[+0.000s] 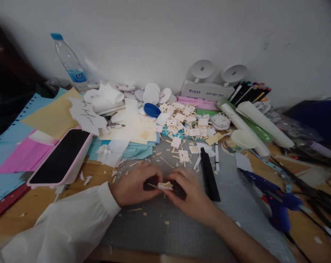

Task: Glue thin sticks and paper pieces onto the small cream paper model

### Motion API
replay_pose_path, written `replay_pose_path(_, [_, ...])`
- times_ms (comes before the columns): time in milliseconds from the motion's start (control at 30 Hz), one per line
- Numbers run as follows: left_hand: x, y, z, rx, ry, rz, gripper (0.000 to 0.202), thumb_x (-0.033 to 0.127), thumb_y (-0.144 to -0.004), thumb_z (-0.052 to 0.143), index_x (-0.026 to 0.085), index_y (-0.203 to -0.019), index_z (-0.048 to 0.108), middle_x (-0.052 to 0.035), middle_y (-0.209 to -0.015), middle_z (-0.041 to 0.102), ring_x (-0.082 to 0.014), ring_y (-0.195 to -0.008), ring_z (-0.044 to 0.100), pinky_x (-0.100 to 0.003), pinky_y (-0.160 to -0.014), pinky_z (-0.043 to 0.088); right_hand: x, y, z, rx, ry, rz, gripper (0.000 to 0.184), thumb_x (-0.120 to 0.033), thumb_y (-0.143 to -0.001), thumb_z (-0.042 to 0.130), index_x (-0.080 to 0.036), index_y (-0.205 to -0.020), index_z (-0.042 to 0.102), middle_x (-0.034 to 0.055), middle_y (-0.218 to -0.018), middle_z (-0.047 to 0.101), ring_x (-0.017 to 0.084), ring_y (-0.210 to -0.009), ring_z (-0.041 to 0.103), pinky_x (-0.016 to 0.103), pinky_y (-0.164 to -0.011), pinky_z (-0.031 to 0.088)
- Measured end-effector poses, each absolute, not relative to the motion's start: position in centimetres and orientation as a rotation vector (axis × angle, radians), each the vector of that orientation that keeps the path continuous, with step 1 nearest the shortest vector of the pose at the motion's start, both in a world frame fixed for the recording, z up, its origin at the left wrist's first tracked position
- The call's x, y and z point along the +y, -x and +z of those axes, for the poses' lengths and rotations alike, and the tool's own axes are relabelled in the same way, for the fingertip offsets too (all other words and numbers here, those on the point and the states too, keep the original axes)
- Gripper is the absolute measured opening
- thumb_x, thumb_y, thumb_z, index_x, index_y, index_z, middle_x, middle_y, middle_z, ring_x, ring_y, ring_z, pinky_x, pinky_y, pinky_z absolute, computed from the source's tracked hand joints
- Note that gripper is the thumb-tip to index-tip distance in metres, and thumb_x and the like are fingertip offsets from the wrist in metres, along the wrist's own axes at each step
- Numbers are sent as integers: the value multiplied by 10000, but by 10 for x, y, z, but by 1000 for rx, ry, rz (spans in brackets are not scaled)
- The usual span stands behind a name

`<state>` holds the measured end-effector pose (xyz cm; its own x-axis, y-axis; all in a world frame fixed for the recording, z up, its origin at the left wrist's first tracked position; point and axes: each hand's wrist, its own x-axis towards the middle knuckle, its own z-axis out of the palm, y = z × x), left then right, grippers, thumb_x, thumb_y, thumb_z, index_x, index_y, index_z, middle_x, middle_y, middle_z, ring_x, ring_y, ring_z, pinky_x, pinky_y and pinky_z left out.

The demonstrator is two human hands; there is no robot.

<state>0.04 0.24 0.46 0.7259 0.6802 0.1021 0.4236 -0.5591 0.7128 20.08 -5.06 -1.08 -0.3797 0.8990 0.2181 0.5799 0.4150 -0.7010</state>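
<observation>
My left hand [135, 184] and my right hand [191, 197] meet over a grey cutting mat [187, 226]. Together their fingers pinch a small cream paper piece [165, 185], with a dark object partly hidden under the fingers. Just right of my right hand lies a black bar-shaped tool [210, 175]. A heap of small cut cream pieces [181, 122] is spread behind the hands.
A phone in a pink case [61, 156] lies at left on coloured paper sheets [23, 146]. A blue glue gun [274, 199] lies at right. A water bottle [70, 64], white rolls [264, 124], a paper cup [243, 138] and markers [250, 93] stand further back.
</observation>
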Motion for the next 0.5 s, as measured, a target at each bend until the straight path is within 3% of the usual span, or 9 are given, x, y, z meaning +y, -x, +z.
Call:
replay_pose_path(67, [1,0,6,820,-2191,544,95,216,-778,654,167,-836,595,-1,-771,594,-142,-725,535,-262,-686,386,-50,-201,-10,-2097,1198,737,27,-216,-884,566,-190,-878,571,36,-849,571,181,-833,527,333,-742,418])
replay_pose_path(200, [0,0,6,771,-2156,636,140,265,-788,677,163,-873,632,-20,-782,633,-146,-727,548,-263,-693,401,-50,-202,-8,-2046,1155,697,54,-213,-887,562,-185,-844,579,29,-813,586,169,-788,530,318,-710,401])
replay_pose_path(500, [-3,0,4,770,-2063,729,223,359,-812,669,153,-729,687,-30,-649,640,-154,-651,536,-281,-647,369,-52,-203,-9,-2019,1126,728,92,-205,-890,547,-195,-801,524,16,-774,563,170,-764,509,308,-688,375])
